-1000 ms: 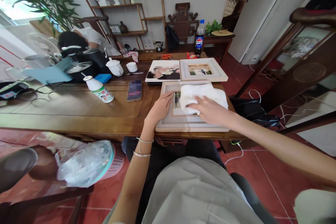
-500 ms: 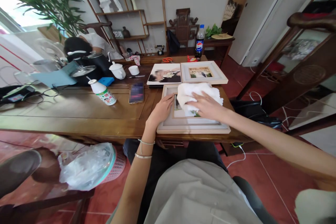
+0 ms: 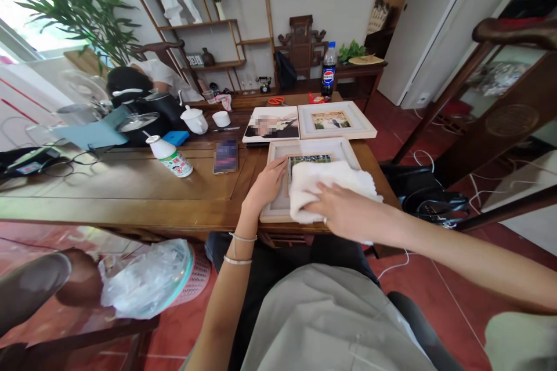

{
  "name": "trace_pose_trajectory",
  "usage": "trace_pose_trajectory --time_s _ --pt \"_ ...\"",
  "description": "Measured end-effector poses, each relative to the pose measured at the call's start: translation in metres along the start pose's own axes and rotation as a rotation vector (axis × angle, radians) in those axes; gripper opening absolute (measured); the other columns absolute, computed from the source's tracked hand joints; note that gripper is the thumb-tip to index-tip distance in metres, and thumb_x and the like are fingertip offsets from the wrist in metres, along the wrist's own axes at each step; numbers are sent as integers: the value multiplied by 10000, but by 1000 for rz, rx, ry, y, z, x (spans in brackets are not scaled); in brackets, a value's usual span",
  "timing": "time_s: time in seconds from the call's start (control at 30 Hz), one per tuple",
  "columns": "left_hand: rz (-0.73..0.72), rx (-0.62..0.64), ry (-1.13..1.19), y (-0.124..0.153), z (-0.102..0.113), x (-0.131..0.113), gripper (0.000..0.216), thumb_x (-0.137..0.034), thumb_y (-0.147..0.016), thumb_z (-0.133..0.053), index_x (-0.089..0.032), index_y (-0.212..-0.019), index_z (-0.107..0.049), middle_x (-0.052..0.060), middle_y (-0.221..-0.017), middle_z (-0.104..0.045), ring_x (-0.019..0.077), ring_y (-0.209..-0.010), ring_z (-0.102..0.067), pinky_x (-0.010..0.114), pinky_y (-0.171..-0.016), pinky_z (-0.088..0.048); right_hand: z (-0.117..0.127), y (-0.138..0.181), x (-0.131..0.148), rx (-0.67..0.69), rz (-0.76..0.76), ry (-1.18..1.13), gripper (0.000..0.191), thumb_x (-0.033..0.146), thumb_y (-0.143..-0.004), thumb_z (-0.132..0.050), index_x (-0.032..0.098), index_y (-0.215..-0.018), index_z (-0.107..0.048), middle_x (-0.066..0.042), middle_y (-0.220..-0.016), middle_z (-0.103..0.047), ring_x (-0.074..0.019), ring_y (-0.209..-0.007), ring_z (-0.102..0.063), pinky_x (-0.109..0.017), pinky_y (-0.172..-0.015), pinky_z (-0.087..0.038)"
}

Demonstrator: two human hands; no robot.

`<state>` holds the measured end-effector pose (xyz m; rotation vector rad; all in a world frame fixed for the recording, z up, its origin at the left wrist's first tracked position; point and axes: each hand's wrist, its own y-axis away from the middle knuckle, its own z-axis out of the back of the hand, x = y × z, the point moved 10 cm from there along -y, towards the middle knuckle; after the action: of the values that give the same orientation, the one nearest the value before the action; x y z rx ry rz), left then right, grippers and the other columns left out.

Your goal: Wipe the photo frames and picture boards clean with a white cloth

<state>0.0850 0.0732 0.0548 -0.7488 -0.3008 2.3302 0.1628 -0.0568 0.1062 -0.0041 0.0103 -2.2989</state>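
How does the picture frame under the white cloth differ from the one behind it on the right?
The near frame is partly covered by the white cloth; the far frame is uncovered. The left hand rests on the near frame, while the far frame is untouched. Both lie face up and have pale rims.

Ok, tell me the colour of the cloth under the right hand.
The cloth is white; it shows in the head view, the only one.

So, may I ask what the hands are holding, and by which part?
The right hand holds a white towel by its upper side, near the middle; the left hand just rests on the picture frame.
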Motion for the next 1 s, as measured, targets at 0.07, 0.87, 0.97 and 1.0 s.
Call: trace_pose_trajectory --time_s 0.07,0.87,0.97,1.0 --pt "-4 8 -3 0 0 -1 446 -182 -965 -304 -113 -1365 -490 138 -1437 -489 211 -1358 -422 403 -1147 -337 9 13 25 -10 65 -47 435 43 -767 -507 204 -1140 -663 -110 -1152 -676 -305 -1114 -585 -415 -880 -473" --pt "-18 10 11 -2 2 -3 434 -117 -939 -325 -110 -1328 -517 139 -1425 -501 222 -1342 -444 388 -1143 -348 -12 -53 -11 46 -123 87 333 73 -801 -437 136 -980 -711 -158 -1092 -688 -303 -925 -629 -385 -737 -472" --pt "4 13 -17 -5 0 3 422 -112 -935 -325 -67 -1298 -536 155 -1409 -515 222 -1326 -463 339 -1148 -342 -7 -47 25 -7 -69 70 304 105 -807 -444 137 -955 -708 -169 -1042 -691 -322 -965 -618 -385 -715 -480" --pt "10 15 -24 -6 -1 4 420 -107 -929 -331 -57 -1289 -541 161 -1405 -519 223 -1320 -469 332 -1148 -342 -6 -47 31 -47 -63 82 303 118 -817 -444 126 -967 -707 -190 -1064 -679 -338 -1017 -600 -398 -739 -482"
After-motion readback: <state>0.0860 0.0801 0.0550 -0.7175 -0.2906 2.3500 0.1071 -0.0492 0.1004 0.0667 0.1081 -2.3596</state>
